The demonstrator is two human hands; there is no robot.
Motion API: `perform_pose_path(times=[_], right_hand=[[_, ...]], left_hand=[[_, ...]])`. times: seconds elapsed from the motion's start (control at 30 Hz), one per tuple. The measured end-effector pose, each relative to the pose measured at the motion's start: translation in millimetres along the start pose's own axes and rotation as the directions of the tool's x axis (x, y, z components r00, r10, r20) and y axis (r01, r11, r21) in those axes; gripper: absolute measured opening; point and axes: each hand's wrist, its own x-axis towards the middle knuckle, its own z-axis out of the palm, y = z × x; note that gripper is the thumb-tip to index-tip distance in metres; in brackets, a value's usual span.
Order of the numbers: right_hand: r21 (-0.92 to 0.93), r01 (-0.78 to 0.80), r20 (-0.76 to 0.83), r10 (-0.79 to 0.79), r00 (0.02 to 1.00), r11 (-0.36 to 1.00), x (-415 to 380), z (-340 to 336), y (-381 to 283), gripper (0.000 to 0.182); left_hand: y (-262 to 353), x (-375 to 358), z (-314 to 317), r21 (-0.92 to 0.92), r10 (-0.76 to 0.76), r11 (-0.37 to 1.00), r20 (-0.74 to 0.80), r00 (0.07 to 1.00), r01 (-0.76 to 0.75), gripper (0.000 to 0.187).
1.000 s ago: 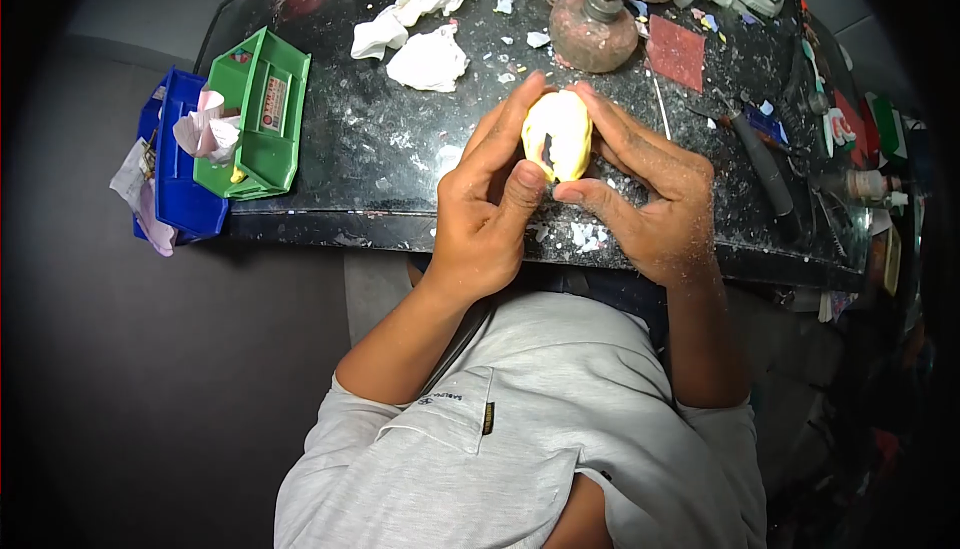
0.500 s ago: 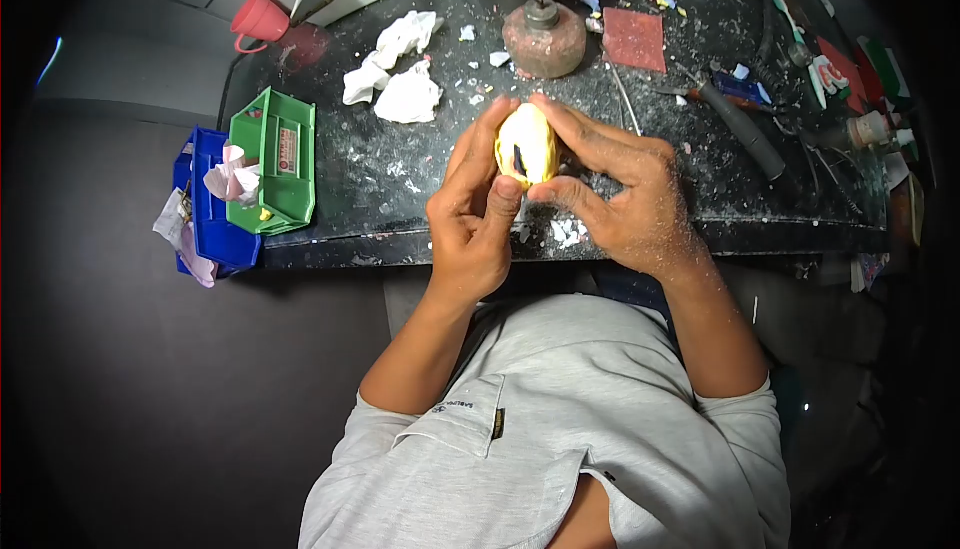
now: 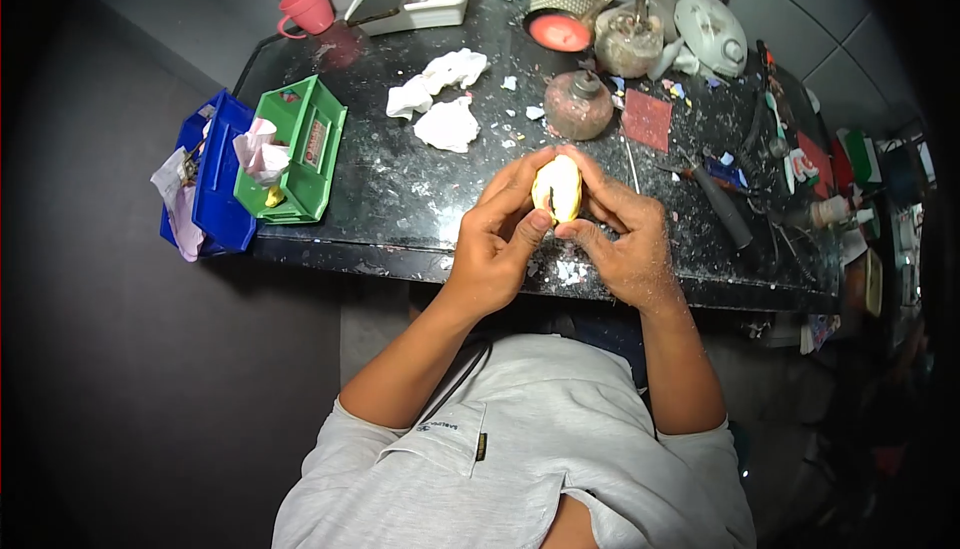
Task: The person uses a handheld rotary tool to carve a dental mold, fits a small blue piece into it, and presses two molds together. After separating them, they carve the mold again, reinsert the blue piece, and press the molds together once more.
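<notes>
Between my two hands, above the front edge of the dark worktable (image 3: 390, 219), is a pale yellow, rounded piece (image 3: 566, 181) with a dark slit low on its face. It looks like a small cast or mould, but I cannot make out its exact kind. My left hand (image 3: 497, 242) grips its left side, thumb at the bottom and fingers curled around the top. On the other side my right hand (image 3: 632, 239), dusted with white specks, closes on it in the same way. The back of the piece is hidden.
Green (image 3: 325, 179) and blue (image 3: 225, 214) bins stand at the left edge. Crumpled white tissue (image 3: 447, 125), a round dusty jar (image 3: 578, 109) and a red square sheet (image 3: 647, 121) lie beyond my hands. A black-handled tool (image 3: 722, 209) rests at right. White crumbs dot the tabletop.
The view has tilted up and shifted, so more of the table's back shows and my hands sit lower in it. Both hands still hold the yellow piece, almost unchanged in grip.
</notes>
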Motion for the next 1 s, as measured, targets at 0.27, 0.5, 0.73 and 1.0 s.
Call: perform_pose_path(times=[0.27,0.5,0.73,1.0], right_hand=[[-0.032,0.072,0.112,-0.068,0.991,0.997,-0.9,-2.4,-12.7,0.068],[0.183,-0.037,0.047,0.029,0.998,0.982,2.6,2.7,-2.3,0.068],[0.128,-0.093,0.041,0.089,0.995,0.987,1.1,-1.0,-4.2,0.065],[0.050,-0.028,0.041,0.026,0.999,0.998,2.0,-2.4,-4.1,0.064]], left_hand=[[-10.3,0.5,0.1,-0.061,-0.013,0.998,-0.055,0.998,0.010,0.063],[-3.5,0.9,0.3,-0.026,-0.012,1.000,0.023,1.000,0.013,0.069],[-8.1,-1.1,2.0,0.002,-0.004,1.000,0.023,1.000,0.004,0.070],[-5.0,-1.4,0.1,-0.005,-0.014,1.000,0.012,1.000,0.014,0.067]])
